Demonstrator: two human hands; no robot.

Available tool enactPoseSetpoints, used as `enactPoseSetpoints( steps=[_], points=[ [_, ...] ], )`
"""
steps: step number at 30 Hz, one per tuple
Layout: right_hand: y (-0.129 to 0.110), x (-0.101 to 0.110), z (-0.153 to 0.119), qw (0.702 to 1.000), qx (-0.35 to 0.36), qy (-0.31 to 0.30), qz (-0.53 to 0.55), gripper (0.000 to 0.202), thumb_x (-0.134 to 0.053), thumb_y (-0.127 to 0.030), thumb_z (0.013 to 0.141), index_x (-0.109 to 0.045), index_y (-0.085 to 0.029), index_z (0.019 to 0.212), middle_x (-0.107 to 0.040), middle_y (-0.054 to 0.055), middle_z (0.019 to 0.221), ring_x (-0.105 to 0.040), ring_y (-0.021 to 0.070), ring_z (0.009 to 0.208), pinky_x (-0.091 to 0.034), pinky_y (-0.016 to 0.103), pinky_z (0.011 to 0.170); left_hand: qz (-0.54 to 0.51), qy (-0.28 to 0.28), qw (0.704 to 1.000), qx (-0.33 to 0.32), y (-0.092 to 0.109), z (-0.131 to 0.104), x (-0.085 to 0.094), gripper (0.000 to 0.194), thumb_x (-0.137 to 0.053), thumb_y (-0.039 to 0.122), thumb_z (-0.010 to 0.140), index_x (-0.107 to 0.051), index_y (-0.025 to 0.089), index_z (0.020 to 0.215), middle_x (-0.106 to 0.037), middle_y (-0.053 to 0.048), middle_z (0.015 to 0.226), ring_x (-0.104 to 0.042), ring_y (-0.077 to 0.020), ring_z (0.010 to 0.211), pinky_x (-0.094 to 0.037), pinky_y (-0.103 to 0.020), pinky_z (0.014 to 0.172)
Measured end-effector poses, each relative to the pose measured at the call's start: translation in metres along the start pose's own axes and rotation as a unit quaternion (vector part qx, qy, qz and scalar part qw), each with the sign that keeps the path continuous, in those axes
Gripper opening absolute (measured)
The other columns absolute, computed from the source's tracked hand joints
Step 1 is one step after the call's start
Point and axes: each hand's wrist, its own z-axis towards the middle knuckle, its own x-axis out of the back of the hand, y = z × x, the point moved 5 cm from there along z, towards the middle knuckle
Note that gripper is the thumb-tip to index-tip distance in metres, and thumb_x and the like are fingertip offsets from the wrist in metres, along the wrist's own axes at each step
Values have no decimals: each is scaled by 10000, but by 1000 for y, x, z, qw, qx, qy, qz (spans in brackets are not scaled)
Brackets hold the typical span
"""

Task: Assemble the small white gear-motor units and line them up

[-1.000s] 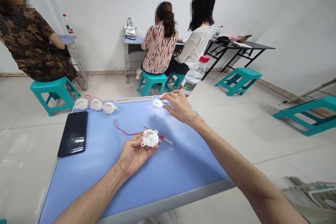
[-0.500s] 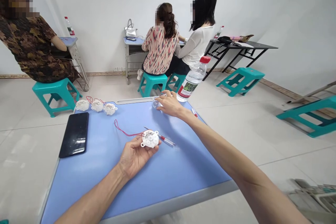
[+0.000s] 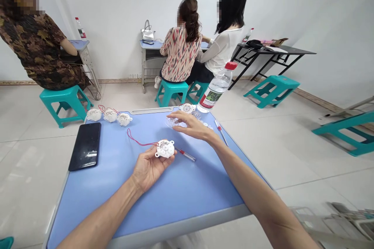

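My left hand (image 3: 152, 167) is closed around the edge of a round white plastic gear housing (image 3: 165, 149), with small white gears showing on its upper face and a loop of red wire (image 3: 137, 140) trailing to the left. My right hand (image 3: 188, 124) is over the far part of the desk, thumb and fingers apart. Close to its fingertips lie clear plastic pieces (image 3: 171, 122). Beyond it is another white housing (image 3: 187, 107), with small white gears (image 3: 207, 125) to the right, partly behind the wrist. A screwdriver (image 3: 187, 155) with a clear and red handle lies beside the held housing.
Three wired white housings (image 3: 110, 115) stand at the far left of the blue desk (image 3: 175, 194), behind a black phone (image 3: 85, 146). A water bottle (image 3: 216, 88) stands at the far right, near a second screwdriver (image 3: 221, 132). Several people sit on green stools (image 3: 172, 92) beyond.
My right hand has drawn back slightly toward me, uncovering the far housing and small gears. My left hand still holds its housing. The view has shifted slightly.
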Motion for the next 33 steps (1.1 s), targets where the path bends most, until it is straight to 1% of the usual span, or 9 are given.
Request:
enactPoseSetpoints(
  steps=[4,8,12,16,21,26,29,33],
  points=[
    [-18,-4,-11,999,13,-28,38,412,-559,-266,860,-541,-245,1272,-543,78,1257,-533,214,1129,-482,411,935,4,12,1000,1,-1,0,1,365,-528,154,864,-552,83,1221,-671,-166,1052,-668,-279,952,-522,-383,854],
    [-37,-5,-22,997,30,-13,75,457,-577,-252,857,-494,-272,1307,-546,72,1300,-507,229,1198,-471,428,961,12,13,1000,-1,-1,0,2,348,-524,139,860,-564,76,1199,-679,-160,1000,-668,-272,936,-522,-385,850],
    [-52,-6,-30,993,40,-11,109,474,-577,-234,861,-473,-281,1321,-538,72,1318,-500,229,1220,-452,440,994,10,12,1000,-8,-1,0,2,292,-538,125,847,-599,73,1128,-677,-153,977,-665,-271,930,-519,-391,856],
    [-61,-6,-35,990,52,-11,128,476,-569,-205,869,-464,-281,1328,-538,75,1324,-489,228,1238,-440,442,1011,7,17,1000,-14,0,0,2,204,-551,106,834,-631,69,1019,-671,-152,986,-655,-261,941,-509,-390,880],
    [-66,-7,-39,994,67,-15,87,472,-558,-229,877,-459,-284,1335,-531,78,1330,-498,239,1217,-455,446,986,9,-3,1000,-13,-1,1,0,163,-579,113,818,-651,78,960,-670,-129,1004,-642,-271,974,-498,-393,895],
    [-72,-4,-44,998,61,-24,23,500,-615,-281,845,-468,-274,1323,-567,101,1257,-539,262,1122,-487,440,911,-1,-23,999,-30,0,2,-1,162,-563,79,822,-662,85,951,-675,-113,985,-631,-219,943,-496,-395,893],
    [-77,0,-46,998,60,-14,9,496,-635,-304,831,-484,-266,1302,-583,102,1218,-554,261,1077,-493,425,879,2,-35,999,-32,0,2,-2,173,-551,76,829,-665,74,960,-671,-119,1003,-620,-215,954,-482,-400,914],
    [-81,3,-47,998,64,9,5,469,-638,-293,831,-500,-260,1278,-589,94,1207,-552,251,1071,-492,408,869,4,-44,999,-29,-1,2,-3,186,-545,74,836,-665,62,978,-666,-121,1024,-613,-205,949,-481,-393,910]
  ],
)
